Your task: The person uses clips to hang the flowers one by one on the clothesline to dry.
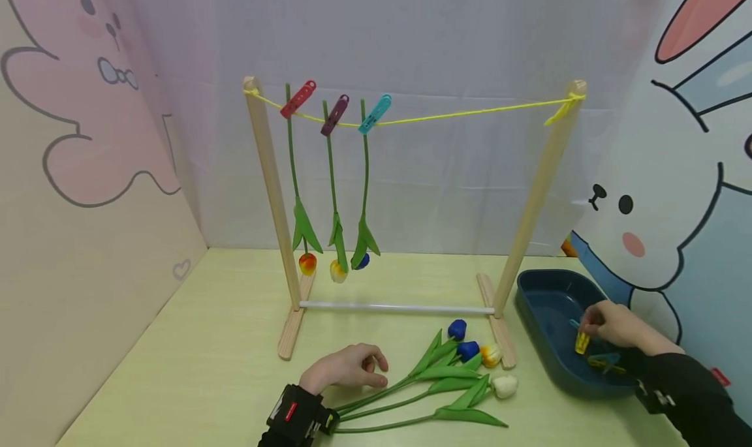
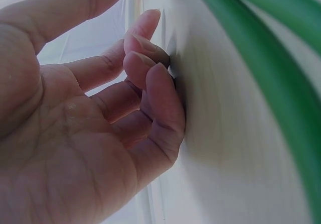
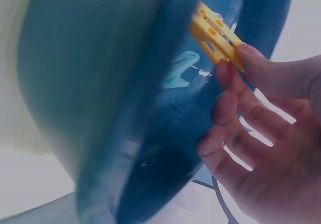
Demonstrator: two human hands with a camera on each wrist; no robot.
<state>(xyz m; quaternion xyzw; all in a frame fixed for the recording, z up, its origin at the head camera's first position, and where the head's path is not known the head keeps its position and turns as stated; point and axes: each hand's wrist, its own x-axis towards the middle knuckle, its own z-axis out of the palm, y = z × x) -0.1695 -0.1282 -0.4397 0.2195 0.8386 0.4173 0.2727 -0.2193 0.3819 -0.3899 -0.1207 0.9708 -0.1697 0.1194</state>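
Note:
Between thumb and forefinger my right hand [image 1: 617, 324] pinches a yellow clothespin [image 3: 215, 33] over the dark blue basin [image 1: 543, 342]. A light teal clothespin [image 3: 181, 71] lies in the basin, with others beneath the hand. My left hand [image 1: 350, 367] rests on the table with fingers loosely curled and nothing in them, beside the stems of several artificial tulips [image 1: 411, 395] with blue, white and yellow heads. Three tulips hang head down from a yellow string [image 1: 458, 114], held by a red clothespin [image 1: 298, 99], a purple clothespin [image 1: 335, 115] and a turquoise clothespin [image 1: 375, 114].
Two wooden posts [image 1: 537, 199] on flat feet carry the string, joined low down by a white rod [image 1: 399, 308]. The frame stands in the middle of the table, in front of a pale curtain [image 1: 411, 192]. Cartoon-printed panels flank the table.

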